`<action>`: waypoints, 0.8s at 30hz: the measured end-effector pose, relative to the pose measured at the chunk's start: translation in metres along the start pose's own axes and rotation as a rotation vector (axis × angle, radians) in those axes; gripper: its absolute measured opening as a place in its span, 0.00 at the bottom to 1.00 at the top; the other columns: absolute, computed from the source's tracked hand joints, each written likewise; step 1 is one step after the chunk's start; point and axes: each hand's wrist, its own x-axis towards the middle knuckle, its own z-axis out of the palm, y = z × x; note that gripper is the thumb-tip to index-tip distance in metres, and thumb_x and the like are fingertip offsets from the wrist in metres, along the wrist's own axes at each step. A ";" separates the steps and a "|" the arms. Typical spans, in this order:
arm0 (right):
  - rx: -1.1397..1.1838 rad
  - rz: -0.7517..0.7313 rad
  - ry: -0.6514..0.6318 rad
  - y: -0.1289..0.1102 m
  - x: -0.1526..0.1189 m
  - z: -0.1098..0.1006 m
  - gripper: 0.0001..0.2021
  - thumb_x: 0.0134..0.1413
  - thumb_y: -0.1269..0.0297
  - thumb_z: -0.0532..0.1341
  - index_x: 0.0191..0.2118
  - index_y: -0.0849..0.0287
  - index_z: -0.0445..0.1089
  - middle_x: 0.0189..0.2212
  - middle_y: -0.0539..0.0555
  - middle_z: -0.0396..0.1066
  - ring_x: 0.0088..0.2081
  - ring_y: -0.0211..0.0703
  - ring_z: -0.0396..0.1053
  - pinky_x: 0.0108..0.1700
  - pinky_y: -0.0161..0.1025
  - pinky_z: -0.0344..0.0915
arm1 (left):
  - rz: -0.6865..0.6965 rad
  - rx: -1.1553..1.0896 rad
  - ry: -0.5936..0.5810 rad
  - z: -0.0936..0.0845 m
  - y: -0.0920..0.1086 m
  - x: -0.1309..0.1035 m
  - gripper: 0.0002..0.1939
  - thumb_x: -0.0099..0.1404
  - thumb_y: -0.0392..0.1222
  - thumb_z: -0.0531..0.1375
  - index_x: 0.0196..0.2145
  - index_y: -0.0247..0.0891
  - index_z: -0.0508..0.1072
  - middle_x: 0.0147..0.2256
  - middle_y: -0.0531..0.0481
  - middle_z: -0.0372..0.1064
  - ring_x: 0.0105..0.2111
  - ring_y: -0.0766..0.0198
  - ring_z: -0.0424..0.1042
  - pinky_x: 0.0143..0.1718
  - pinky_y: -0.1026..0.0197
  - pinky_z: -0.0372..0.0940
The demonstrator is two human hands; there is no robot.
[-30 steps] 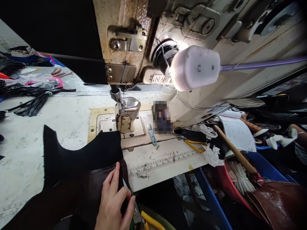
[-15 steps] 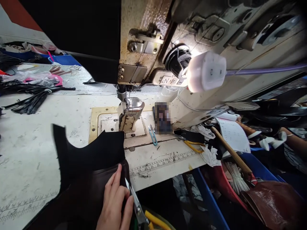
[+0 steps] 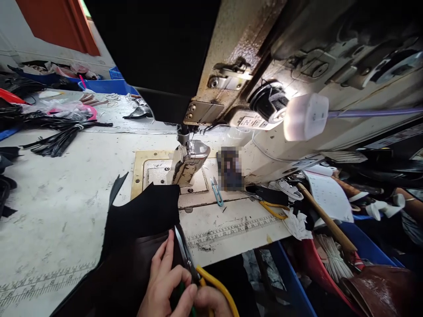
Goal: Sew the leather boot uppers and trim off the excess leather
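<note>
Dark leather pieces [image 3: 132, 259], black at the top and brown lower down, lie over the table's front edge. My left hand [image 3: 168, 281] presses on the brown part, index finger extended near its right edge, with thumb and another finger pinched at that edge. At the bottom, my right hand [image 3: 213, 301] grips yellow-handled scissors [image 3: 218, 281]; their blades point up along the leather's right edge. Whether the blades are cutting is hard to see. The sewing machine post [image 3: 190, 163] stands just beyond the leather.
Blue thread snips [image 3: 217, 192] and another yellow-handled pair of scissors [image 3: 272, 207] lie right of the post. Black strips [image 3: 62, 132] lie at the left. A red basin [image 3: 317, 264] and blue bins stand at the right. A lit lamp [image 3: 306, 116] hangs above.
My right hand has come into view with the scissors, whose blades stand more upright along the edge. The leather's upper left flap has folded in. The whole view has shifted.
</note>
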 end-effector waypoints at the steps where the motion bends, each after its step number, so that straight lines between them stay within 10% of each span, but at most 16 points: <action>1: -0.009 0.002 0.008 0.001 0.004 -0.004 0.13 0.49 0.56 0.69 0.30 0.60 0.69 0.28 0.52 0.68 0.33 0.42 0.67 0.33 0.37 0.66 | -0.006 -0.012 -0.009 -0.002 0.001 0.000 0.12 0.67 0.39 0.50 0.25 0.41 0.66 0.69 0.39 0.44 0.65 0.46 0.50 0.55 0.39 0.62; 11: -0.037 0.143 0.012 -0.028 0.000 -0.010 0.21 0.45 0.48 0.56 0.16 0.62 0.64 0.09 0.48 0.53 0.14 0.31 0.52 0.19 0.30 0.49 | 0.056 -0.044 -0.068 -0.020 -0.006 0.002 0.10 0.64 0.39 0.53 0.26 0.41 0.69 0.67 0.36 0.48 0.66 0.47 0.51 0.54 0.39 0.63; 15: -0.396 -0.010 0.385 -0.048 -0.025 -0.001 0.19 0.49 0.47 0.63 0.31 0.61 0.67 0.20 0.48 0.64 0.19 0.33 0.60 0.24 0.32 0.58 | 0.154 -0.071 -0.206 -0.036 -0.008 0.006 0.05 0.58 0.39 0.60 0.24 0.43 0.69 0.66 0.42 0.52 0.66 0.45 0.52 0.55 0.38 0.63; 18: -0.549 -0.121 0.376 -0.034 -0.026 0.005 0.14 0.42 0.60 0.69 0.33 0.60 0.66 0.29 0.51 0.70 0.28 0.38 0.66 0.32 0.34 0.62 | 0.237 0.028 -0.275 -0.045 -0.013 0.009 0.05 0.53 0.40 0.65 0.27 0.44 0.71 0.63 0.45 0.59 0.64 0.44 0.56 0.53 0.41 0.66; 24: -0.496 -0.224 0.556 0.003 -0.013 0.009 0.15 0.41 0.63 0.71 0.32 0.57 0.66 0.30 0.52 0.67 0.32 0.44 0.65 0.34 0.37 0.62 | 0.506 0.609 -0.011 -0.059 -0.039 0.019 0.10 0.63 0.32 0.55 0.36 0.43 0.74 0.50 0.46 0.75 0.48 0.51 0.75 0.43 0.50 0.74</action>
